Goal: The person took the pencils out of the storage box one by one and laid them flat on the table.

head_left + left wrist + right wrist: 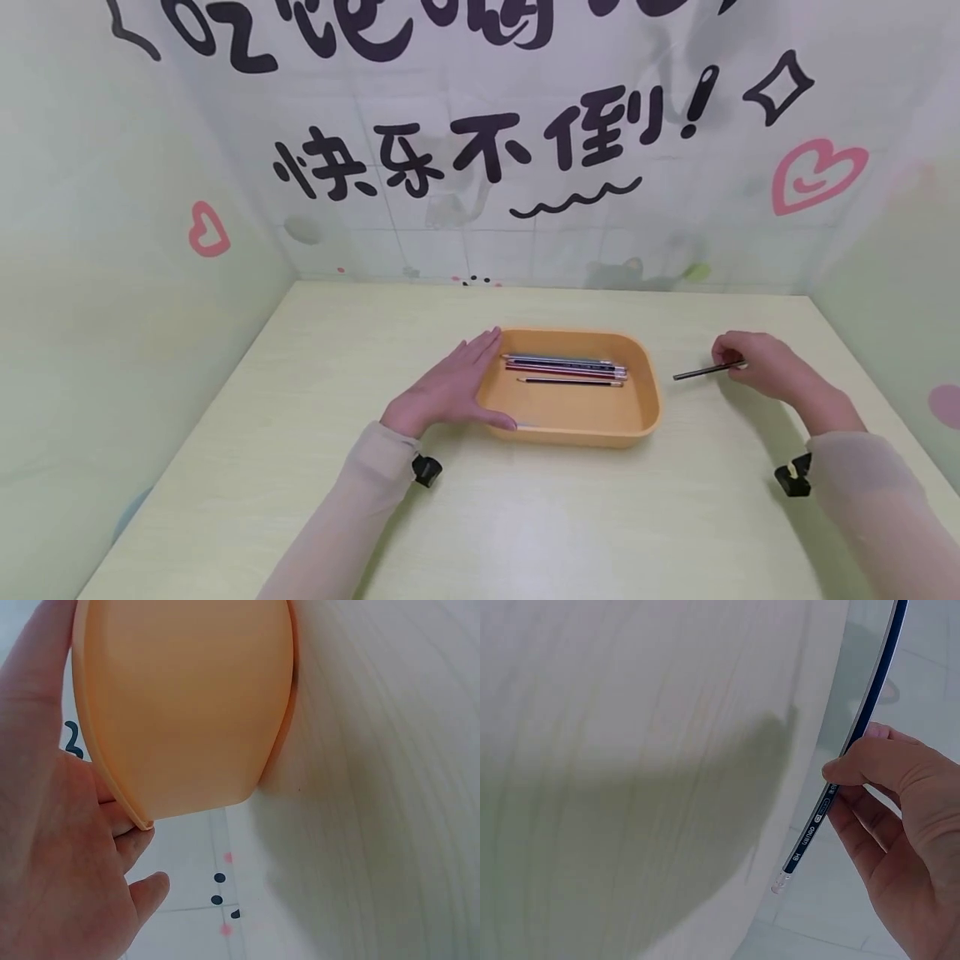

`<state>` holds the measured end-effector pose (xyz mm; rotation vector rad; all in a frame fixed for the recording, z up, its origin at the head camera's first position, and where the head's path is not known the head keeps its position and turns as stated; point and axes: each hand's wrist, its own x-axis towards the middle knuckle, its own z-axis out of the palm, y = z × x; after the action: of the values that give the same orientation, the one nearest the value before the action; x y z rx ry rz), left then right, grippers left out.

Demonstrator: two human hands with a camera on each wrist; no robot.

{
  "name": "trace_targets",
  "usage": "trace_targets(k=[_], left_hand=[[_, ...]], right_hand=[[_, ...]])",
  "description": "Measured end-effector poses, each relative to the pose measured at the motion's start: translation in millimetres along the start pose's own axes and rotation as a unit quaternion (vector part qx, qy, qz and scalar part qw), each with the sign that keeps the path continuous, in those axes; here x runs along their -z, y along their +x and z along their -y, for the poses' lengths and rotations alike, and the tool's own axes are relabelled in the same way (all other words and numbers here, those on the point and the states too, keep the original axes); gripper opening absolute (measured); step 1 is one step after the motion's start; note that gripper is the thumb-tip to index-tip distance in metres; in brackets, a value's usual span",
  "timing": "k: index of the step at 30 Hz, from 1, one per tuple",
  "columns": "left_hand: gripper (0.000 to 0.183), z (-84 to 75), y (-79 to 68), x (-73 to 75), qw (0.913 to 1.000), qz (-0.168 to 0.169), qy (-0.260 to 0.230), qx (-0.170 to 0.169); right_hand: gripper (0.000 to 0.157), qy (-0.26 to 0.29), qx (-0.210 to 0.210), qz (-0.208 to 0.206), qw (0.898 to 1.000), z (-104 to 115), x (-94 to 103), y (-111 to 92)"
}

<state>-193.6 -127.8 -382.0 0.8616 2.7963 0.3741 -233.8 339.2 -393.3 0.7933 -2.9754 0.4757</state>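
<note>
An orange tray (577,435) stands on the table, with several pencils (562,368) inside, most side by side near its far side. One dark pencil (572,382) lies a little apart, closer to me. Across the tray's left end rests my left hand (450,390), fingers extended along the rim and thumb over the near edge. In the left wrist view its fingers touch the tray's rim (96,742). To the right of the tray, my right hand (767,367) pinches a dark, white-striped pencil (810,832) between thumb and fingers, above the table. Its clear-capped end shows in the right wrist view.
The pale wooden table (555,525) is enclosed by a back wall (420,242) with large black lettering and side walls to left and right. Small black cameras (427,471) sit on both wrists. The right side wall rises close beyond the right arm.
</note>
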Motion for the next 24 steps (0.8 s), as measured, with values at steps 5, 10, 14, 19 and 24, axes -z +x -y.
trace_targets(k=[5, 10, 14, 19, 24], left_hand=[[0.132, 0.6, 0.3, -2.4, 1.0, 0.001, -0.001, 0.003], [0.132, 0.9, 0.6, -2.8, 1.0, 0.001, 0.003, 0.004], [0.131, 0.6, 0.9, -2.4, 1.0, 0.003, 0.009, 0.004], [0.131, 0.4, 1.5, -2.1, 1.0, 0.001, 0.008, 0.002], [0.131, 0.8, 2.1, -2.5, 0.9999, 0.004, 0.009, 0.004]], right_hand=[[0.028, 0.012, -0.014, 0.025, 1.0, 0, -5.6, 3], [0.028, 0.011, -0.009, 0.041, 0.999, 0, -11.0, 6], [0.03, 0.012, -0.004, 0.047, 0.999, 1, -14.4, 6], [0.03, 0.012, -0.01, 0.058, 0.998, 2, -16.0, 7], [0.026, 0.017, -0.018, 0.071, 0.997, 3, -16.3, 9]])
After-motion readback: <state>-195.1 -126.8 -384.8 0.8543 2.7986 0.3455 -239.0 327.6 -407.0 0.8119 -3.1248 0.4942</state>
